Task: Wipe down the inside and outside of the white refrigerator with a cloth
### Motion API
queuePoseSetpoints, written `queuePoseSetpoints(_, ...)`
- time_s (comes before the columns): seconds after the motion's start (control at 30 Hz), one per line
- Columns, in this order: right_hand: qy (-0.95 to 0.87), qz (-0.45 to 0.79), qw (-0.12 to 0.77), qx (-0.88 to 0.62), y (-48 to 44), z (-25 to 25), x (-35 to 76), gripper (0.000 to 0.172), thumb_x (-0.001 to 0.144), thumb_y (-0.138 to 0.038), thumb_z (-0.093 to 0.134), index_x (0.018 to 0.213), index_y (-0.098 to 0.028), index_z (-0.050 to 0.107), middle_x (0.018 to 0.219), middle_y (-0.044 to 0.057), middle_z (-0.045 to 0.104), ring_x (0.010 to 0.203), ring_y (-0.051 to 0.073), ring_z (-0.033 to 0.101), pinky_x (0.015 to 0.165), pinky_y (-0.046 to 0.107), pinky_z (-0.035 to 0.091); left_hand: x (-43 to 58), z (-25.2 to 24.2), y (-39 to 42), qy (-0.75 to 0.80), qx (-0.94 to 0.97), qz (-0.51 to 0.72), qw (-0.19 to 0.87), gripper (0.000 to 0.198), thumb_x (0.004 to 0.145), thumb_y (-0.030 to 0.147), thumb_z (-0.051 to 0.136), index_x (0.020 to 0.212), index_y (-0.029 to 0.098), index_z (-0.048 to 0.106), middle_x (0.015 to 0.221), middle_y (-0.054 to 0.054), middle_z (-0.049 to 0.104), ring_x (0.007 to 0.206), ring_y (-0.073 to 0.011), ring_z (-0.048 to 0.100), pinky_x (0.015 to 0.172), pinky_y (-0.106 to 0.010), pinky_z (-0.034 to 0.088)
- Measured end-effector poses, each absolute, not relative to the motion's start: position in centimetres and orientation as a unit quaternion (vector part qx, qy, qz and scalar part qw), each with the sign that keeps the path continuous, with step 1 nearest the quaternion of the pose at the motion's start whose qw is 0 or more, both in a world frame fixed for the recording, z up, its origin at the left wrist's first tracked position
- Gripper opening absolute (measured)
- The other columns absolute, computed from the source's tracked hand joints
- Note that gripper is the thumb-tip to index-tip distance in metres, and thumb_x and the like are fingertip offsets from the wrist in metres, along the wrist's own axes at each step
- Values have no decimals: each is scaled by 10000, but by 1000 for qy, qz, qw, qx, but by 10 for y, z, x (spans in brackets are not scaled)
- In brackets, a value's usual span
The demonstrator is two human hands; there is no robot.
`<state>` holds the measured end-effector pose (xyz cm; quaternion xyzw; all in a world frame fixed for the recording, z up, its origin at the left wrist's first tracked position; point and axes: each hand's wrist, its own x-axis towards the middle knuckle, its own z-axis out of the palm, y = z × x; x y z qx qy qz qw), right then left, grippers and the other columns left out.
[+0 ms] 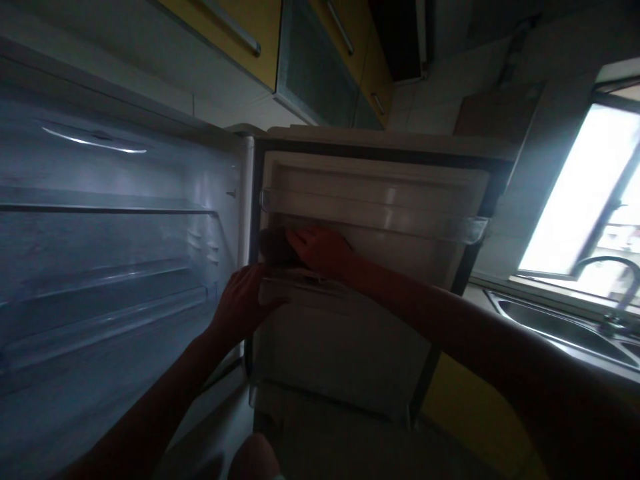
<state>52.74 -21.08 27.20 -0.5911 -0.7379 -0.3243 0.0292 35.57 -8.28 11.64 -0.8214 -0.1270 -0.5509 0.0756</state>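
The right hand [320,252], at the centre of the view, stretches its fingers over a dark, soft-looking thing [275,247] at its 9 o'clock, just above the middle door shelf [327,287]; it is too dim to tell whether it grasps it. The left hand [243,300], toward 8 o'clock, has its fingers and thumb about the hinge-side end of that shelf, touching it; I cannot tell whether it grips.

Both arms reach in front of the open fridge door [370,347]. A clear upper door shelf [375,212] runs above the right hand, from 11 to 2 o'clock, and a lower door shelf [330,399] lies at 6 o'clock.

At 9 o'clock the fridge [150,240] stands lit, with glass shelves [105,200] inside. Yellow cupboards [345,40] hang at 12 o'clock. Toward 3 o'clock are a window [565,193], a tap [620,300] and a steel sink [560,327] in the worktop [477,300].
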Motion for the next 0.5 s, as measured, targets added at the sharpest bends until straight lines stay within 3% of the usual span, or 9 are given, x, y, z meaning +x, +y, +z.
queuePoseSetpoints(0.07,-769,-379,-16,-515,-197,273,527,500,1178,-198,320,1633,-251,519,1500,159,689,1343,301,638,1129,497,528,353,116,-83,-105,-826,-548,77,497,1003,629,729,1245,213,607,1213,-122,741,1181,-321,692,1001,-454,580)
queuePoseSetpoints(0.17,-773,-484,-46,-408,-178,276,528,477,1178,-198,341,1591,-352,521,1567,116,649,1299,272,634,1051,467,554,349,118,-86,-105,-831,-540,82,478,988,666,731,1139,230,606,1131,-103,732,1096,-313,697,931,-450,595)
queuePoseSetpoints(0.37,-693,-624,-27,-360,-194,271,558,434,1117,-162,528,1519,-313,590,1447,152,718,1143,272,670,917,430,589,343,128,-87,-92,-854,-505,81,419,985,608,766,1154,258,611,1189,-98,747,1144,-320,721,962,-480,605)
queuePoseSetpoints(0.5,-665,-627,-70,-399,-254,273,600,461,1105,-157,545,1531,-314,621,1431,165,739,1116,282,708,916,429,595,346,126,-84,-82,-847,-520,78,416,985,593,772,1161,252,612,1271,-127,752,1240,-340,721,973,-485,616)
